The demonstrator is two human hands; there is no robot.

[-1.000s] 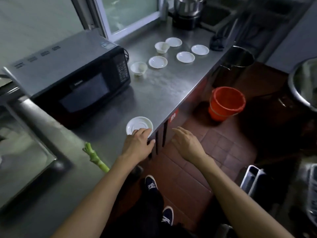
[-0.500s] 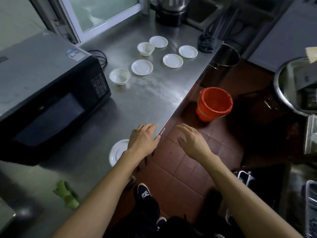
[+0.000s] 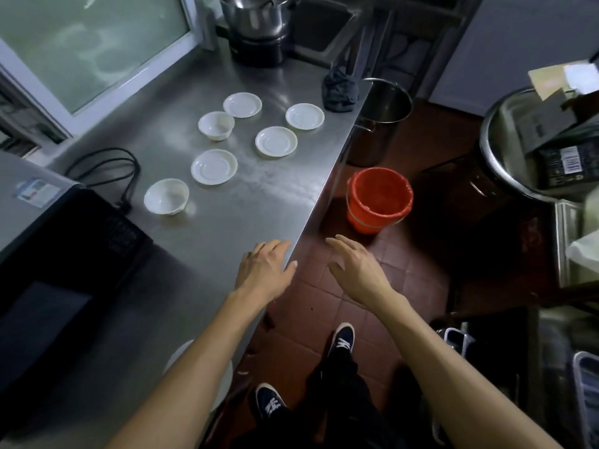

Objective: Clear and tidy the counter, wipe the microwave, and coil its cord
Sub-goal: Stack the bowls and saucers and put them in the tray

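The black microwave with a grey metal top (image 3: 58, 241) is being kept at the left of the stainless steel counter (image 3: 207, 241), its black cord (image 3: 110, 170) lying behind. The left hand (image 3: 265, 270) is being held flat, fingers relaxed, at the counter's near edge; the right hand (image 3: 356, 270) is being held empty, fingers spread, over the floor.

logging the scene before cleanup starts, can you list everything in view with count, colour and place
saucers: four, white, far half of the counter, plus one partly hidden under the left forearm
bowls: two, white, among the saucers
microwave: one, black front and grey top, left on the counter
cord: one, black, loose behind the microwave
cloth: one, dark, far counter edge
counter: one, steel
cooker pot: one, steel on black base, far end
bucket: one, red, on the floor
stockpot: one, steel, floor beyond the bucket
hands: left at the counter edge, right over the floor, both empty
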